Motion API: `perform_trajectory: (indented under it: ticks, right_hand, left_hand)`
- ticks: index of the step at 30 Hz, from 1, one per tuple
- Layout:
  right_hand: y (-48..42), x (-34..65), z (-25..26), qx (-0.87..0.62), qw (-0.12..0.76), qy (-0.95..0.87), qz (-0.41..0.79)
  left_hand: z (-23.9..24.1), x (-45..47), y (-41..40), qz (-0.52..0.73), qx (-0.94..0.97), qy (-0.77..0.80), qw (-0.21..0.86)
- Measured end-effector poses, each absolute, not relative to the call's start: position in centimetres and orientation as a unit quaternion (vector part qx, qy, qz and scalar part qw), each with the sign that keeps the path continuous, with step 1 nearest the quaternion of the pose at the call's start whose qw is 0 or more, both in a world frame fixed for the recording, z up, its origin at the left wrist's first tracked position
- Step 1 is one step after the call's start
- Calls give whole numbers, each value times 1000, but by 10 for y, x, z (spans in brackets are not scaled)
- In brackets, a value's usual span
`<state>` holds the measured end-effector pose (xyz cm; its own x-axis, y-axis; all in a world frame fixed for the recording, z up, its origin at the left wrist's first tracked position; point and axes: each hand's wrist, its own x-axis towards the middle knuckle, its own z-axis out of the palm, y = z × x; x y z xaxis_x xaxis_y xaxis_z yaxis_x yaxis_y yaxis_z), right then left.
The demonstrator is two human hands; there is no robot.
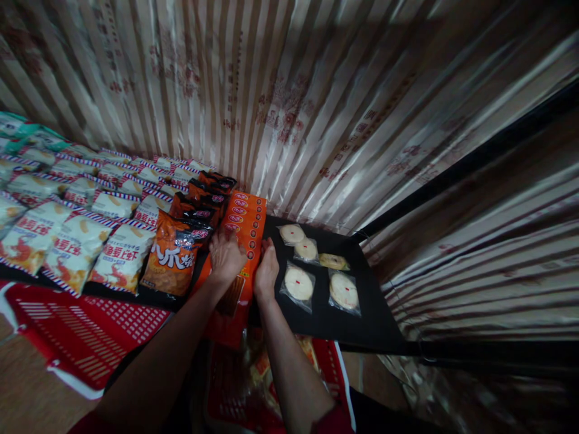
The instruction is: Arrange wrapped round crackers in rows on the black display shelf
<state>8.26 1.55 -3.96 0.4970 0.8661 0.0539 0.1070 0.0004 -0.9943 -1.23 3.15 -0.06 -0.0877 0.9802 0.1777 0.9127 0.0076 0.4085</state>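
A row of overlapping orange snack packets [253, 220] lies on the black shelf board [312, 322], the nearest one reaching past its front edge. My left hand [227, 256] rests flat on top of these packets, fingers spread. Against their right edge stands my right hand [268, 271], turned on its side with its fingers stretched out; part of them is hidden from me. Left of my left hand are orange-and-black snack bags [174, 256] in a column. To the right of my right hand lie several round white pastries in clear wrappers [298, 283].
White snack bags [120, 256] with striped edges fill the board's left part, green ones [43, 135] behind them. Below the front edge are a red basket [90, 337] and another red basket [332, 367] holding packets. A patterned curtain [271, 108] hangs behind; a dark bar [452, 169] slants at right.
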Motion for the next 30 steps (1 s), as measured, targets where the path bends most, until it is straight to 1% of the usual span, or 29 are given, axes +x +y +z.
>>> perform_trajectory:
  ticks: [9, 12, 16, 19, 21, 24, 27, 30]
  right_hand:
    - [14, 81, -34, -634, 578, -407, 314]
    - [15, 82, -38, -624, 596, -387, 323]
    - [16, 83, -41, -588, 642, -352, 345]
    - [9, 83, -37, -585, 649, -343, 343]
    - [0, 83, -34, -605, 631, -351, 336]
    - [-16, 81, -30, -643, 577, -391, 317]
    - [-25, 78, -28, -669, 525, -445, 280]
    - [-26, 75, -28, -683, 490, -477, 257]
  left_hand:
    - [5, -13, 34, 203, 666, 709, 107]
    - [4, -13, 32, 203, 674, 705, 89]
    - [-2, -14, 24, 204, 696, 687, 44]
    - [-4, -15, 16, 203, 703, 681, 31]
    - [-4, -17, 11, 191, 703, 684, 37]
    - [-3, -20, 4, 175, 706, 685, 49]
    - [-3, -23, 0, 173, 708, 682, 52]
    - [-5, -24, -1, 179, 705, 684, 57]
